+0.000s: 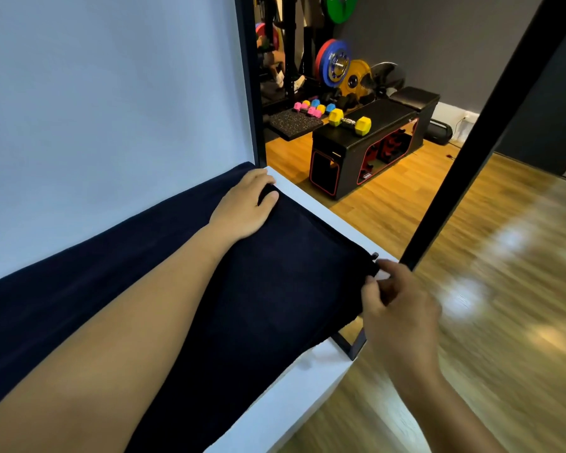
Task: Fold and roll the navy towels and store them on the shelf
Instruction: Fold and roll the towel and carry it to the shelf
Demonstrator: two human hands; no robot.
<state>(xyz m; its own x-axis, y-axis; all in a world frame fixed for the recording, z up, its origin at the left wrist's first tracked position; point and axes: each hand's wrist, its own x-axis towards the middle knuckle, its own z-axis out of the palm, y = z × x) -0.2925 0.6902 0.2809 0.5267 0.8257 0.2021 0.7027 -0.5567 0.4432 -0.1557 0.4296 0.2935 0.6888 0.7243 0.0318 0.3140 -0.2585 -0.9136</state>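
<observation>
A navy towel (275, 289) lies spread along a white shelf board (311, 380), running from the lower left up to the far right end. My left hand (245, 207) presses on the towel's far corner, fingers curled over its edge. My right hand (396, 305) pinches the towel's near right corner at the board's front edge, beside a black frame post (471, 152). My left forearm lies across the cloth and hides part of it.
A pale wall panel (111, 109) rises behind the shelf. Beyond the right end stand a black bench (363, 152) with a yellow dumbbell (348, 121), small coloured dumbbells and weight plates (335, 63). Wooden floor (487, 289) lies to the right and below.
</observation>
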